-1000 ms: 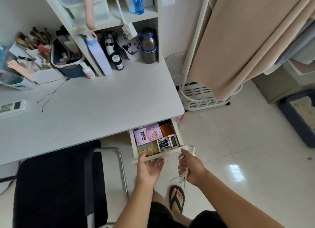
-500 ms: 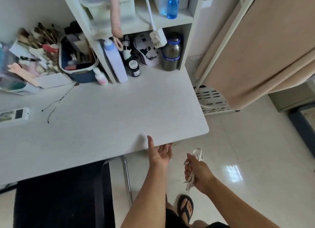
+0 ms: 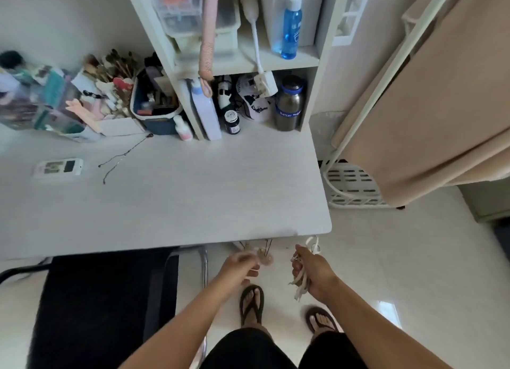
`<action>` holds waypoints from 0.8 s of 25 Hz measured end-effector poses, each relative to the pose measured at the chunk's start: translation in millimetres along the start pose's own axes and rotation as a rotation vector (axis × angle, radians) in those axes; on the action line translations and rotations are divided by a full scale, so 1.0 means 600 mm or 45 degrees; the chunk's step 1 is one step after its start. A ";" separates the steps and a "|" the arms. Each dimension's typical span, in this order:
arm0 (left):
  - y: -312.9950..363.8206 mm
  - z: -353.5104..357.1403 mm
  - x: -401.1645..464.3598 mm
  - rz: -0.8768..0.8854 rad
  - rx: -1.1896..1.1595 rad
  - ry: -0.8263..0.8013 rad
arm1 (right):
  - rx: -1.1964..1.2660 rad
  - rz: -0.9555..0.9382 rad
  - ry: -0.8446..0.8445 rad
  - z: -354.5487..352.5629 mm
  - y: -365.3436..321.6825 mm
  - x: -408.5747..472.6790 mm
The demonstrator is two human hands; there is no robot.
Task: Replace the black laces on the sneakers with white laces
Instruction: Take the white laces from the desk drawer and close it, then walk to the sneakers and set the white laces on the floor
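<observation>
Right hand (image 3: 313, 272) at 5 o'clock, just off the table (image 3: 171, 203) front edge: grip clamped on the bundled white laces (image 3: 300, 281), a loop above the fist, ends hanging below. Left hand (image 3: 240, 266) at 6 o'clock, motion-blurred; cannot tell its grip. Chair (image 3: 105, 308) at 8 o'clock.

Motion blurs the left hand (image 3: 242, 263), so its grip cannot be read. The bundle of flat white laces (image 3: 302, 281) is partly hidden inside the right hand (image 3: 313, 272). The black padded chair (image 3: 105, 308) is cut off by the bottom edge and tucked partly under the white table (image 3: 171, 197).
</observation>
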State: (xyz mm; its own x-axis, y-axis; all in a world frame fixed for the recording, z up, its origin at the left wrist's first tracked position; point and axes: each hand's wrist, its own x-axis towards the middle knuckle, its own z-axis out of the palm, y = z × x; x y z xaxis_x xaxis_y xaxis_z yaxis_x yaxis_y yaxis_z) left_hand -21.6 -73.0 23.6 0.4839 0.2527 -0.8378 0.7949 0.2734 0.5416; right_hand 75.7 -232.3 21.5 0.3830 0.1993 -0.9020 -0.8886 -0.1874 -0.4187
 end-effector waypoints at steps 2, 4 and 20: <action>-0.040 -0.018 -0.062 0.206 0.217 0.130 | -0.220 -0.006 -0.073 -0.023 0.003 -0.019; -0.081 -0.014 -0.115 0.254 0.238 0.344 | -0.413 -0.040 -0.157 -0.039 0.011 -0.039; -0.595 0.222 -0.589 0.009 -0.555 1.301 | -1.767 -0.134 -0.862 0.021 0.409 -0.293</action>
State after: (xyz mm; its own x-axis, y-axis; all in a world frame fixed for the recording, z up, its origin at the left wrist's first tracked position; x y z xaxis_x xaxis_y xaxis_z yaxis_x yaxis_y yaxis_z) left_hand -427.7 -383.4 117.2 -0.2007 0.8469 -0.4924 0.4997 0.5208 0.6921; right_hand -213.2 -301.6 78.7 -0.0958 0.5797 -0.8092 0.2050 -0.7840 -0.5859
